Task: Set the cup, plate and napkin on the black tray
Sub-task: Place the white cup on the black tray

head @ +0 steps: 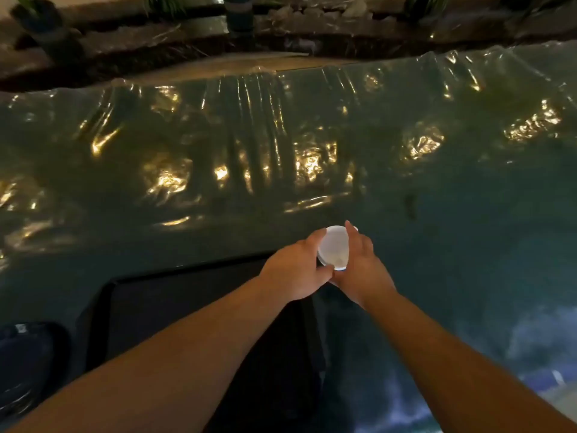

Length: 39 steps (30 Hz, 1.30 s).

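A white cup (334, 246) is held between both hands over the far right corner of the black tray (175, 307). My left hand (296, 270) wraps its left side, thumb under the rim. Pressed to the cup's right side is my right hand (359, 267), fingers pointing away from me. The tray lies low in the view, partly hidden by my forearms. I see no plate or napkin that I can make out.
The table (281, 151) is covered by shiny, wrinkled clear plastic with bright glints. A dark rounded object (28, 364) sits at the lower left beside the tray. Plants and stones line the far edge. Pale patches show at the lower right.
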### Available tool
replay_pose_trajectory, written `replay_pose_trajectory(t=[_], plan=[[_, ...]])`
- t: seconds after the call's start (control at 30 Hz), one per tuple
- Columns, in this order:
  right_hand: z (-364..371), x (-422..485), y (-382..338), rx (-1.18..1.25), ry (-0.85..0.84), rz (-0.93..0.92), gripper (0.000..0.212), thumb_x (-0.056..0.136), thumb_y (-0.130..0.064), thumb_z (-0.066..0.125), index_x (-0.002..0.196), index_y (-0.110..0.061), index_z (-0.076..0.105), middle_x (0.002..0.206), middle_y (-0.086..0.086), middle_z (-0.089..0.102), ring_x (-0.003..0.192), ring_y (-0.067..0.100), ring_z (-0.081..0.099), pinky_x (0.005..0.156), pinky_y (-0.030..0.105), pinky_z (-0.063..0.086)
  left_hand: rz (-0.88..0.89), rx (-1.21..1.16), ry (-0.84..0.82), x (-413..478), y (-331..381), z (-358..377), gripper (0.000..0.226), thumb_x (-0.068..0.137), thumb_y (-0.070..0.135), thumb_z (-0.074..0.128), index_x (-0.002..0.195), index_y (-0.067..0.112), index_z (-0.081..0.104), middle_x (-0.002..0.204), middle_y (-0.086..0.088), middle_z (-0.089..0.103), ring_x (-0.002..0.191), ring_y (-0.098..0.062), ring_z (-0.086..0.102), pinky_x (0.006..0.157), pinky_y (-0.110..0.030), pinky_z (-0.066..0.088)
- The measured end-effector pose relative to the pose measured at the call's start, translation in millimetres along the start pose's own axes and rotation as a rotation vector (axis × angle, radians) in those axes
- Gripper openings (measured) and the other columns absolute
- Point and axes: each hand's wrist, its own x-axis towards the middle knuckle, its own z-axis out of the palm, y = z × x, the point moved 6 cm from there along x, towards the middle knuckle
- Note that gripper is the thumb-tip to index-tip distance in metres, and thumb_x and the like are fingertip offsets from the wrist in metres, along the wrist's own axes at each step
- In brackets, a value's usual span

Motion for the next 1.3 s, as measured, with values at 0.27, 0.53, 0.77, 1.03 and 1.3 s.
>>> replay_pose_trajectory(t=[0.27, 0.53, 0.77, 1.03, 1.3], plan=[[-1, -2, -23, -0.108, 0.095, -0.107, 0.102, 0.083, -0.032, 0.078, 0.158, -0.029, 0.008, 0.151, 0.009, 0.034, 0.106, 0.034, 0.064, 0.074, 0.041, 0.056, -0.022, -0.103, 0.163, -23, -9, -2, 0.064, 0.094, 0.041, 0.058, 0.152, 0.036, 0.032, 0.122, 0.004, 0.063, 0.097, -0.013, 0.064, 0.083, -0.038, 0.058], [19, -39, -71, -0.002, 0.056, -0.284, 0.108, 0.074, -0.063, 0.077, 0.157, -0.036, 0.014, 0.151, -0.007, 0.035, 0.116, 0.022, 0.057, 0.080, 0.037, 0.057, -0.190, -0.321, 0.328, -67, -61, -33, 0.058, 0.090, 0.052, 0.059, 0.143, 0.039, 0.039, 0.111, 0.014, 0.065, 0.094, -0.007, 0.065, 0.080, -0.034, 0.057], [76, -70, -121, -0.032, -0.104, -0.453, 0.104, 0.078, -0.061, 0.076, 0.157, -0.040, 0.011, 0.155, -0.011, 0.032, 0.126, 0.013, 0.050, 0.096, 0.033, 0.051, -0.340, -0.372, 0.327, -123, -127, -50, 0.033, 0.093, 0.037, 0.062, 0.126, 0.035, 0.060, 0.102, 0.017, 0.068, 0.089, -0.003, 0.064, 0.075, -0.031, 0.058], [137, -89, -162, -0.083, -0.201, -0.546, 0.107, 0.078, -0.056, 0.078, 0.157, -0.039, 0.007, 0.155, -0.011, 0.032, 0.125, 0.013, 0.051, 0.095, 0.034, 0.052, -0.466, -0.400, 0.326, -180, -185, -50, 0.025, 0.095, 0.029, 0.062, 0.119, 0.037, 0.062, 0.099, 0.018, 0.068, 0.087, -0.001, 0.065, 0.074, -0.032, 0.060], [152, -100, -168, -0.180, -0.181, -0.597, 0.100, 0.083, -0.055, 0.072, 0.158, -0.036, 0.008, 0.161, -0.008, 0.022, 0.137, 0.016, 0.037, 0.107, 0.036, 0.043, -0.529, -0.474, 0.251, -204, -204, -35, 0.026, 0.092, 0.047, 0.064, 0.117, 0.043, 0.057, 0.097, 0.017, 0.070, 0.080, -0.004, 0.070, 0.074, -0.038, 0.063]])
